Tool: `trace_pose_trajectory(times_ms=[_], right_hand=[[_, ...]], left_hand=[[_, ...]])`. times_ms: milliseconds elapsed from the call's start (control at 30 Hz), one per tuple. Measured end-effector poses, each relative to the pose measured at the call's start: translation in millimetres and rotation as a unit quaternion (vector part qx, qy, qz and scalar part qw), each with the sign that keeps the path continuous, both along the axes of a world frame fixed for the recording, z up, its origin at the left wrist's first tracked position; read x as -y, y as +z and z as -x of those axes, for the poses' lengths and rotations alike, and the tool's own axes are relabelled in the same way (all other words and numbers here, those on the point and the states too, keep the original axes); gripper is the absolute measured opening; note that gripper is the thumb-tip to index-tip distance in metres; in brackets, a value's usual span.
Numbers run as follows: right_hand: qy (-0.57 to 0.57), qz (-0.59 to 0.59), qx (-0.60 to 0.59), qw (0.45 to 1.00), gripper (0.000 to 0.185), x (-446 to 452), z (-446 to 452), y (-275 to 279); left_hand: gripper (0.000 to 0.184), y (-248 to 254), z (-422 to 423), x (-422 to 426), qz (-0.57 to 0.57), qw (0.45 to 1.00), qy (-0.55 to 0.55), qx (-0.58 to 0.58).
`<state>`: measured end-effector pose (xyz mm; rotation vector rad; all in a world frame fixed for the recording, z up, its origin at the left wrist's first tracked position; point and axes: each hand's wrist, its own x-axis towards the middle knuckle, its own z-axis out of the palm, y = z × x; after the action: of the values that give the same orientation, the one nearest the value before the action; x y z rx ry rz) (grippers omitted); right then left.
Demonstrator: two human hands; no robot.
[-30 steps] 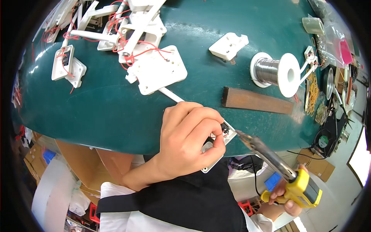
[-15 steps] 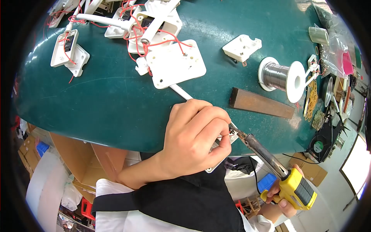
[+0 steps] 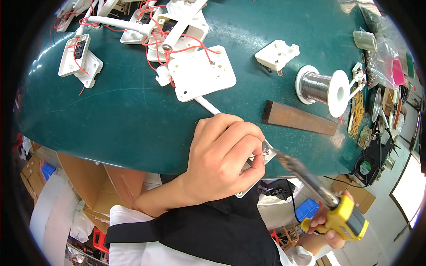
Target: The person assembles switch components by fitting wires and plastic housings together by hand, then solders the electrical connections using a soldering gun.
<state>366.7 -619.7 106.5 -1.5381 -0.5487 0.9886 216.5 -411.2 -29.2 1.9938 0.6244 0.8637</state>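
Note:
My left hand [image 3: 226,157] is closed, fingers pinched together over a small white plastic housing [image 3: 269,153] at the table's front edge. Much of the housing is hidden beneath the hand. A white tube [image 3: 207,105] runs out from behind the knuckles toward a white plate [image 3: 204,73]. In my right hand [image 3: 326,226] is a yellow soldering gun [image 3: 345,218], its long metal barrel pointing up and left. The barrel is a little blurred; its tip lies beside the housing's right edge, and whether they touch is hard to tell.
A solder spool [image 3: 317,86], a brown bar [image 3: 299,118] and a white housing half [image 3: 277,55] lie on the green table [image 3: 128,119]. White housings with red wires [image 3: 155,42] pile up at the back left. Bags and a black fan [image 3: 366,166] line the right side.
The soldering gun has moved slightly right, and its tip has drawn away from the metal parts by my left fingertips. My left hand and the housing stay in place.

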Motion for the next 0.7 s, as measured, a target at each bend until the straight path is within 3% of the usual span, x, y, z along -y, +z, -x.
trace_pose_trajectory(times_ms=[133, 300, 367, 433, 533, 700], right_hand=[[-0.14, -0.062, 0.013, 0.988, 0.083, -10, 4, -3], [-0.169, -0.116, -0.042, 0.978, 0.079, 3, -14, -27], [-0.188, -0.229, -0.092, 0.95, 0.076, 14, -22, -46], [-0.194, -0.257, -0.118, 0.939, 0.072, 22, -26, -65], [-0.205, -0.397, -0.232, 0.864, 0.069, 26, -31, -97], [-0.247, -0.461, -0.301, 0.797, 0.073, 22, -33, -130]], left_hand=[[0.019, 1, 0, 0, 0.001, 1.0, -0.003, -0.003], [0.019, 0, 0, 0, 0.0, 1.0, -0.003, -0.009], [0.019, 1, 0, 0, 0.001, 1.0, -0.006, -0.011], [0.019, 1, 0, 0, 0.003, 1.0, -0.01, -0.012], [0.018, 1, -1, 0, 0.002, 1.0, -0.009, -0.014], [0.018, 1, 0, -1, 0.0, 1.0, -0.011, -0.024]])
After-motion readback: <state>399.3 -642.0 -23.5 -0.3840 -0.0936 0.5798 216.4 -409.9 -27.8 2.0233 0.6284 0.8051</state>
